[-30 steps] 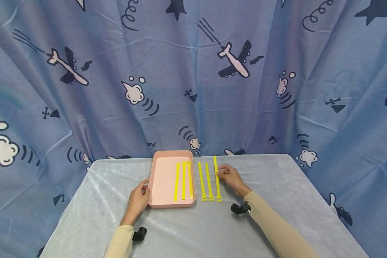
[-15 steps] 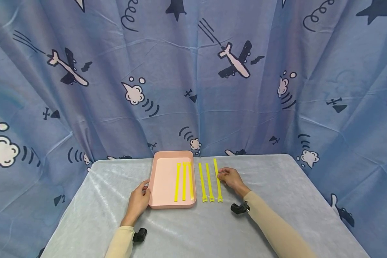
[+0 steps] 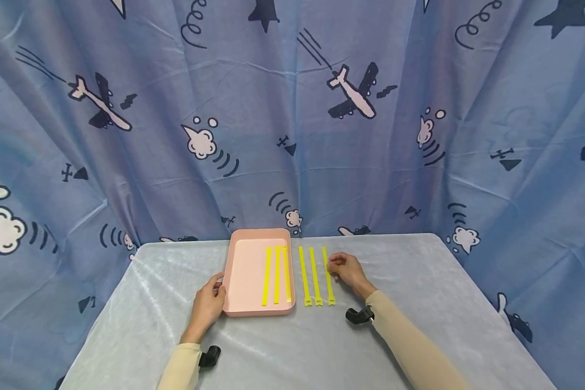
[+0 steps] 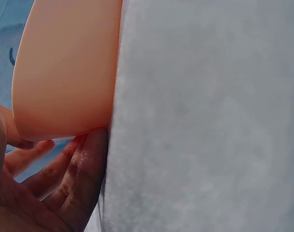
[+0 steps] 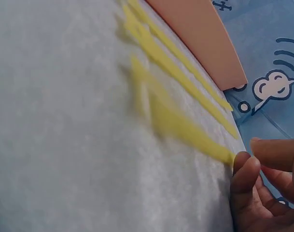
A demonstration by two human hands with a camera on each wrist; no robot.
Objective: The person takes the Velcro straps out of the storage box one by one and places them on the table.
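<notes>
While the left hand (image 3: pixel 208 303), fingers loose, touched the tray (image 3: pixel 244 276) at its left edge, the right hand (image 3: pixel 349 271) pinched one strap (image 3: pixel 329 283), two others (image 3: pixel 315 277) beside the tray's right edge.

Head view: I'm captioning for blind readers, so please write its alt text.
Right hand at the rightmost of three yellow straps beside a pink tray that holds three more; left hand touching the tray's left side; blue curtain behind.

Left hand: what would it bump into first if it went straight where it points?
The left hand would likely meet the side of the pink tray straight away; one fingertip already seems to touch it.
</notes>
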